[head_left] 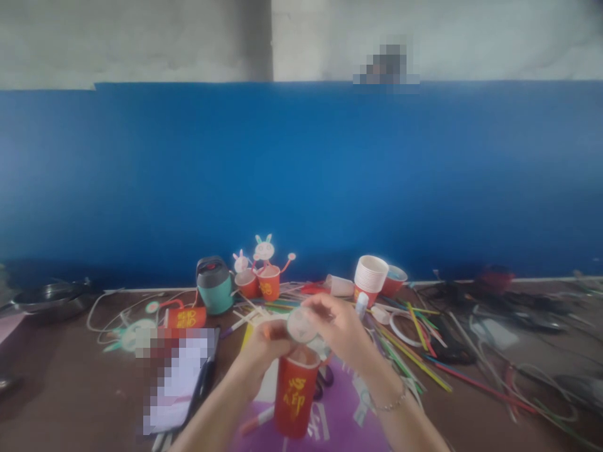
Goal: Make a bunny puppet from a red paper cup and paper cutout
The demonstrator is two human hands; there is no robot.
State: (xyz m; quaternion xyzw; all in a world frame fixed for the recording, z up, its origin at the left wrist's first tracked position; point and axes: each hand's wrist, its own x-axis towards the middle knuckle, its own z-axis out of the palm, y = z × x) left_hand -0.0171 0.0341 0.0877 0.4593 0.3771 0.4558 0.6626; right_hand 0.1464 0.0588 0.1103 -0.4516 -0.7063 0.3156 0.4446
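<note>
Just in front of me, a red paper cup (pixel 294 402) with yellow writing stands upright on a purple sheet (pixel 346 417). Above its rim is a round pale paper cutout (pixel 300 326) with a drawn face. My right hand (pixel 340 326) pinches the cutout at its upper right edge. On the other side, my left hand (pixel 266 348) has its fingers closed at the cutout's left edge, close to the cup's rim. Partly hidden behind the cup are dark scissor handles (pixel 325 380). A marker (pixel 257 420) lies left of the cup.
Finished-looking rabbit figures in red cups (pixel 268 284) stand at the back beside a teal jar (pixel 215 285). Stacked paper cups (pixel 370 276), a glue stick (pixel 362 306) and coloured sticks (pixel 414 358) lie right. A phone-like device (pixel 181 383) is left. Cables cover the right side.
</note>
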